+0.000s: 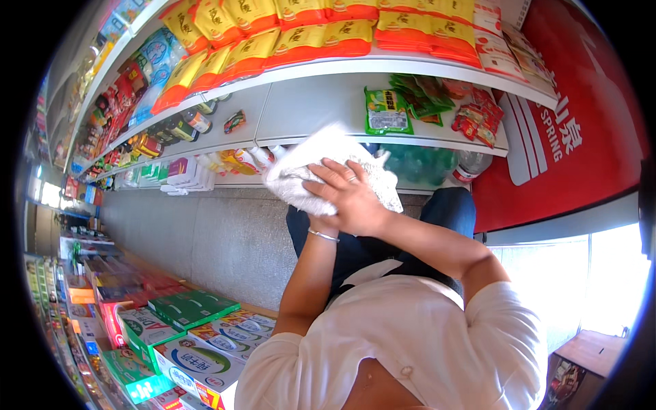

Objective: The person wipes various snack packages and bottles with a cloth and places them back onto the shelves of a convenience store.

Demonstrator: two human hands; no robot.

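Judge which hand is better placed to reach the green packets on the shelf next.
Probably the right hand: it lies in plain view over the white cloth, nearer the green packets; the left hand is mostly hidden beneath.

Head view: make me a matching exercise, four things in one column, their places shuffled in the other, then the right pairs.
Things:
1. White cloth
2. Yellow-and-orange bags
3. Green-and-yellow packet
4. Large green bottles

Places:
A. middle shelf
B. lowest shelf
C. beneath the right hand
D. top shelf in view

Pairs: 1-C, 2-D, 3-A, 4-B.
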